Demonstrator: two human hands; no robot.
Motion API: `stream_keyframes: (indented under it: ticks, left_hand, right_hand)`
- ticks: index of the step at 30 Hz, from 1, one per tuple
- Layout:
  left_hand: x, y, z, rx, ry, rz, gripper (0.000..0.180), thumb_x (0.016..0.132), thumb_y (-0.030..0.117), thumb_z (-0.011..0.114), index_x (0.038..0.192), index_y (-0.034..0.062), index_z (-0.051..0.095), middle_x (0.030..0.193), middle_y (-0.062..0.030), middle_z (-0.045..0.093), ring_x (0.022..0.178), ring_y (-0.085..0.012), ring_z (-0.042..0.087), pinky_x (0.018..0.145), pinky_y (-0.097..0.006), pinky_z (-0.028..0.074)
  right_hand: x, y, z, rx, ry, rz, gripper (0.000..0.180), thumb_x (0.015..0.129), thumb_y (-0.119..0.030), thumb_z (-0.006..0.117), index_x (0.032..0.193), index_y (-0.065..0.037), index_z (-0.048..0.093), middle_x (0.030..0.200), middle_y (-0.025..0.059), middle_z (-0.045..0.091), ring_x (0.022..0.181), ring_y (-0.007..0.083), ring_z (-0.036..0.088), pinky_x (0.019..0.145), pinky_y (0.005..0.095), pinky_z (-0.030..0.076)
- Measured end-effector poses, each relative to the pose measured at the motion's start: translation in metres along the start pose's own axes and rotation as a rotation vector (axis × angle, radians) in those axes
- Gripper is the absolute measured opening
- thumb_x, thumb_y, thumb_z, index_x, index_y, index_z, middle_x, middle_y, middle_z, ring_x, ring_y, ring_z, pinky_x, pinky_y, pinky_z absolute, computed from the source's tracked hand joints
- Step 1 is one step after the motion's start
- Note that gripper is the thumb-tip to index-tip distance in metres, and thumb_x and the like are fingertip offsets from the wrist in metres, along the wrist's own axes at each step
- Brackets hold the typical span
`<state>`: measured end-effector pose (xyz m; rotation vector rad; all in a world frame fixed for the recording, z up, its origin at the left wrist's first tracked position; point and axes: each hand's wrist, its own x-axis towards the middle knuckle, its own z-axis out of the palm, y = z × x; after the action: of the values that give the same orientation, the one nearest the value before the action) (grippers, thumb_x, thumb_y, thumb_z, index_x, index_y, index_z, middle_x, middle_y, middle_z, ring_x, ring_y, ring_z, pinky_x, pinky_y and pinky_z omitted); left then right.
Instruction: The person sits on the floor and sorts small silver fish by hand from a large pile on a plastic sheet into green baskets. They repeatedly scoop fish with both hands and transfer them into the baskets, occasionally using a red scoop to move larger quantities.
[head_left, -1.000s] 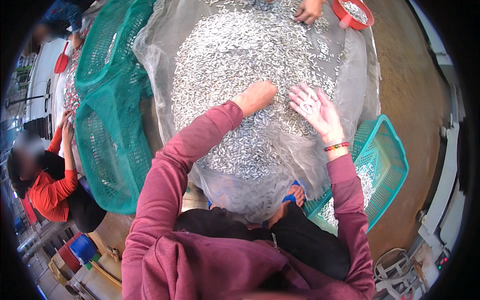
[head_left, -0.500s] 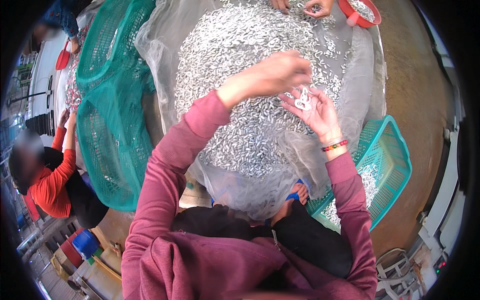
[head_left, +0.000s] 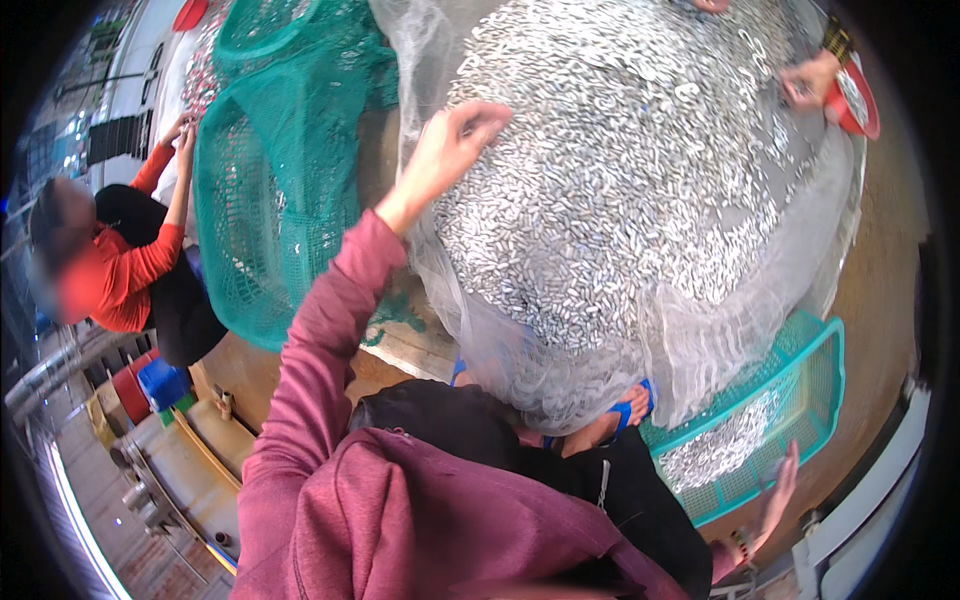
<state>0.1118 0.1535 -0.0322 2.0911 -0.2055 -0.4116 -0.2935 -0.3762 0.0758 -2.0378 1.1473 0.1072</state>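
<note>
The work area is an outdoor floor of brown ground (head_left: pixel 880 300), with a large pale mesh net (head_left: pixel 700 340) spread over a raised mound and covered with small silver fish (head_left: pixel 620 190).

Nearest to the camera are the person's maroon sleeves and dark trousers. A foot in a blue sandal (head_left: pixel 625 412) shows at the near edge of the net.

At the near right, the right hand (head_left: pixel 775 495) is held low beside a teal plastic basket (head_left: pixel 815 400). Its fingers are extended and spread, palm open, and it holds nothing. It is close to the basket's near rim, but contact cannot be confirmed. The basket contains a shallow layer of the same silver fish and stands just beside the net's near right edge.

Further out, the left arm reaches up and forward. The left hand (head_left: pixel 445 150) is at the left edge of the fish heap. Its fingers (head_left: pixel 485 118) are curled inward toward the thumb in a loose pinch. Whether a fish is gripped between them cannot be determined. The fish lie directly right of and beyond the fingertips, with the nearest ones just beside them.

To the left, a green net (head_left: pixel 270 200) is bundled over a frame. Beyond it, a person in a red top (head_left: pixel 115 275) crouches with both hands raised to that net.

At the far right, another person's hand (head_left: pixel 805 85) rests on the fish near a red bowl (head_left: pixel 858 100).
</note>
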Motion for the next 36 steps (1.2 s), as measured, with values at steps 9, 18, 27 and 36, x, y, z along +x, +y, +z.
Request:
stream_keyframes:
  ticks: [9, 18, 27, 36]
  left_hand:
    - [-0.111, 0.045, 0.158, 0.41, -0.288, 0.801, 0.047, 0.076, 0.02, 0.069, 0.121, 0.0139, 0.059, 0.139, -0.0073, 0.042, 0.128, -0.0321, 0.038, 0.106, -0.056, 0.03]
    - [-0.141, 0.072, 0.175, -0.053, -0.547, 1.158, 0.033, 0.077, 0.017, 0.06, 0.108, 0.0084, 0.063, 0.125, -0.008, 0.052, 0.123, -0.0291, 0.047, 0.105, -0.049, 0.039]
    - [-0.066, 0.059, 0.163, 0.589, -0.502, 0.971, 0.059, 0.07, 0.009, 0.07, 0.126, 0.0103, 0.053, 0.132, -0.0105, 0.048, 0.13, -0.0344, 0.038, 0.108, -0.048, 0.033]
    - [-0.081, 0.037, 0.136, 0.659, -0.48, 0.284, 0.105, 0.066, 0.019, 0.081, 0.149, 0.0027, 0.019, 0.152, -0.0244, 0.014, 0.14, -0.0482, 0.013, 0.113, -0.052, 0.022]
  right_hand:
    - [0.043, -0.133, 0.167, 0.029, -0.475, -0.553, 0.059, 0.085, -0.011, 0.064, 0.14, -0.006, 0.042, 0.139, 0.0106, 0.048, 0.126, 0.0247, 0.046, 0.106, 0.0388, 0.034]
    - [0.029, -0.106, 0.15, -0.206, -0.53, -0.642, 0.024, 0.069, -0.012, 0.064, 0.09, 0.0, 0.065, 0.088, 0.0116, 0.057, 0.096, 0.0278, 0.051, 0.085, 0.0423, 0.038]
    - [0.004, -0.094, 0.02, 0.228, -0.392, -0.182, 0.055, 0.091, -0.058, 0.044, 0.095, -0.005, 0.054, 0.064, -0.002, 0.044, 0.063, 0.0072, 0.04, 0.059, 0.0227, 0.03]
    - [0.036, -0.087, 0.021, -0.163, -0.445, 0.0, 0.072, 0.078, -0.015, 0.071, 0.144, -0.016, 0.041, 0.061, 0.0004, 0.051, 0.057, 0.0096, 0.041, 0.055, 0.0277, 0.036]
